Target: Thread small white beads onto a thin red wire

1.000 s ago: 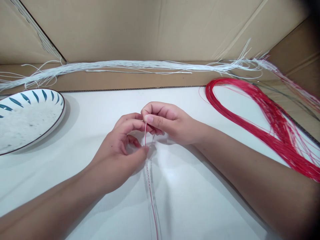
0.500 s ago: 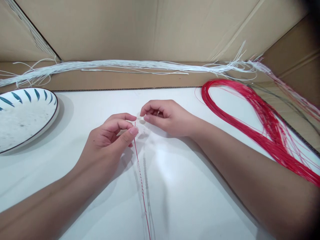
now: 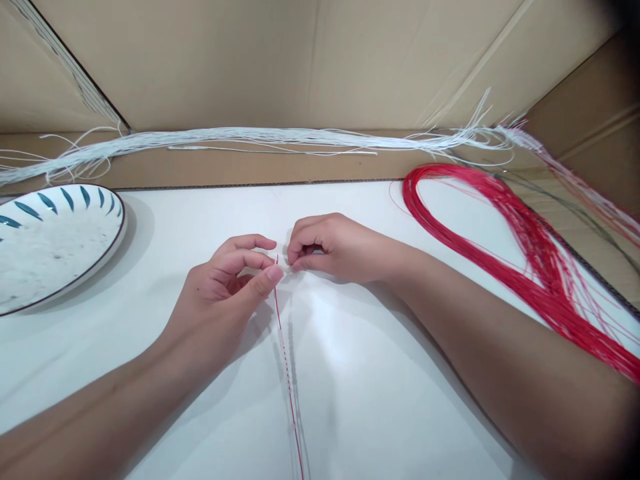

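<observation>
1 red cord (image 3: 287, 367), right of plate (image 3: 75, 250), pinched thumb-to-finger by left hand (image 3: 233, 280); long axis runs toward wearer, short tip beyond pinch. Right hand (image 3: 335, 247), farther from plate, curled beside tip; contents: cannot tell.

A thin red cord (image 3: 286, 367) (dotted white midway) slants nearly straight, pinched just below its upper tip.

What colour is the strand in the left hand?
The strand is red, clearest in the head view.

Plate (image 3: 111, 223) cut by left edge; red thread (image 3: 287, 365) by bottom. Right hand (image 3: 327, 247): pinch contents unclear.
</observation>
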The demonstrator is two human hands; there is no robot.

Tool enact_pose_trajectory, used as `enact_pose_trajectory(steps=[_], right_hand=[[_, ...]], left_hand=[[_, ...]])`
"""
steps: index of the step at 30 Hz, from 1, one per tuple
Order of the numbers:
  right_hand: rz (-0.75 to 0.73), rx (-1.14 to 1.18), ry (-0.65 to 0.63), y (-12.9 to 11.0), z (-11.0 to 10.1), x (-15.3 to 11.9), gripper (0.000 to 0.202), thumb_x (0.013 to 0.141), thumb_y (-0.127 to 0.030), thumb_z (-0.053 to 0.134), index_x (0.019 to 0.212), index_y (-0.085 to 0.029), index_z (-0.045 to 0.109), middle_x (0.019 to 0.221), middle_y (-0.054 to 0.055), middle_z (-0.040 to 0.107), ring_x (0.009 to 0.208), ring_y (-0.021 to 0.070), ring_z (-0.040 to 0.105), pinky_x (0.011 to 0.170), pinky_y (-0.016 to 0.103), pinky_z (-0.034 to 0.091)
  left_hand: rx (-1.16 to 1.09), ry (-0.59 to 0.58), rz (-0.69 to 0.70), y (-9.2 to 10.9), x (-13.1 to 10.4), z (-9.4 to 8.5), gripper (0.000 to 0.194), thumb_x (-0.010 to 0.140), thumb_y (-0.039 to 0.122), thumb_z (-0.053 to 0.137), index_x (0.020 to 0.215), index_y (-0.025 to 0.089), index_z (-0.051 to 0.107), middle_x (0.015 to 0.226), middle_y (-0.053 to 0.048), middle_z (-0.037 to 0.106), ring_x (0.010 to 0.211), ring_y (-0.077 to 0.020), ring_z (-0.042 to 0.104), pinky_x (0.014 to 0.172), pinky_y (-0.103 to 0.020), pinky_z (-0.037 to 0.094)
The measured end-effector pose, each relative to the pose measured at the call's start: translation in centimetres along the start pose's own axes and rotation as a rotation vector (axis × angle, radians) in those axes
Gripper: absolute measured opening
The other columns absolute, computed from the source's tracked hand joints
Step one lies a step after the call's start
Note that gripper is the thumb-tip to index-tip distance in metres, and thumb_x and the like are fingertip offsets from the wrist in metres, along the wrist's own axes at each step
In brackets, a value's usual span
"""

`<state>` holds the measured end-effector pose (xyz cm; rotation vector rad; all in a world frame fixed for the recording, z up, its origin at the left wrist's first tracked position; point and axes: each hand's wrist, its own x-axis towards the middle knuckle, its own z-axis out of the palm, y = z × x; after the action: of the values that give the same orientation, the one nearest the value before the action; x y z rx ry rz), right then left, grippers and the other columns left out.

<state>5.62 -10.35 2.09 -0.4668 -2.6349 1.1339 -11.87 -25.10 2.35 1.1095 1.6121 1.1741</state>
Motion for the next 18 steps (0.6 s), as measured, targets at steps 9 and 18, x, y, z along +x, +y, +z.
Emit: enact_pose_trajectory(steps=[9,18], right_hand=[[0.059,0.922,0.227,-1.1,1.9,0.2,0.023,0.085,-0.031,0.083,0.086,-0.015,0.067,0.077,-0.001,0.066,0.071,0.0106,0.06,0.066,0.024,0.051],[0.071,1.194,0.167,-1.2,3.0,0.5,0.017,0.085,-0.028,0.085,0.086,-0.014,0.075,0.076,0.0,0.071,0.067,0.0079,0.062,0.065,0.02,0.054]], left_hand=[[0.011,0.032,0.034,0.5,-0.4,0.4,0.016,0.083,0.043,0.082,0.071,0.032,0.08,0.135,0.002,0.068,0.135,-0.0256,0.058,0.072,-0.023,0.056],[-0.041,0.016,0.035,0.6,-0.4,0.5,0.014,0.085,0.038,0.08,0.072,0.033,0.08,0.139,0.004,0.068,0.139,-0.0254,0.056,0.09,-0.029,0.058]])
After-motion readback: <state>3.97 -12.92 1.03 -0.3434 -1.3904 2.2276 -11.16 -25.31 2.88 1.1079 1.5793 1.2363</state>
